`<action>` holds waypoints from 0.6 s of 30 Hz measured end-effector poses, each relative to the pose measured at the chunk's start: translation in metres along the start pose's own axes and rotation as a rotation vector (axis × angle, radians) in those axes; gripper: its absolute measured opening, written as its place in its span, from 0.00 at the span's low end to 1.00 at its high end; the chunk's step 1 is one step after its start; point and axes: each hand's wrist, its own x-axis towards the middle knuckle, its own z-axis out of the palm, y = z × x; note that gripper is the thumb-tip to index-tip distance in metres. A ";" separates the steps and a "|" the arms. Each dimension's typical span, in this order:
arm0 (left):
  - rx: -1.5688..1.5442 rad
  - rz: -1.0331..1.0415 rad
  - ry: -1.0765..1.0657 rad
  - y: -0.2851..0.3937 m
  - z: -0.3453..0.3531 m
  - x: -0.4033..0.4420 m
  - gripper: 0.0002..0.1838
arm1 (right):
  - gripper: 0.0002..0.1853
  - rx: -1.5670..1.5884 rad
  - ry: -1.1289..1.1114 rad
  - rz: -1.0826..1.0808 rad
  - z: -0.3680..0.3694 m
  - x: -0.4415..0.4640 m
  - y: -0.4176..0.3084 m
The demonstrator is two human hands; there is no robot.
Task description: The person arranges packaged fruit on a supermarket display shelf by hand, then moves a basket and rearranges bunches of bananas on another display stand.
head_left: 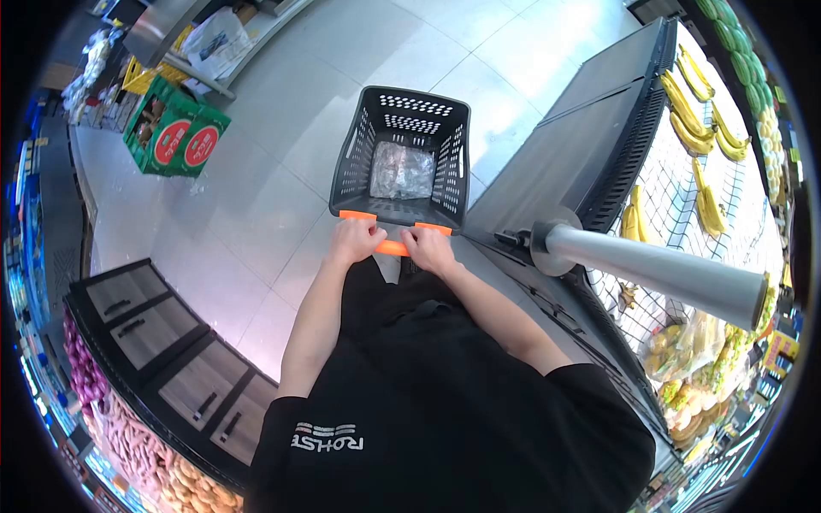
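Both of my hands grip the orange handle (392, 248) of a dark grey shopping basket (342, 184). My left hand (355, 240) is wrapped round the left part of the handle, and my right hand (429, 249) closes round the right part. The basket is in front of my body, with perforated sides and its open top facing me. A clear, crinkled plastic package (402, 171) lies at its bottom; what is inside the package I cannot make out.
Bananas (687, 107) lie on a wire-topped stand (599, 137) at right, near a grey roll (658, 274) jutting inward. A green box (175, 137) is on the floor at upper left. A cabinet (162, 329) with onions (84, 363) and root vegetables borders the lower left.
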 end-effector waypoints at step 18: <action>0.045 0.459 -0.198 0.018 -0.084 0.232 0.17 | 0.20 -0.029 0.539 0.331 -0.046 0.161 -0.038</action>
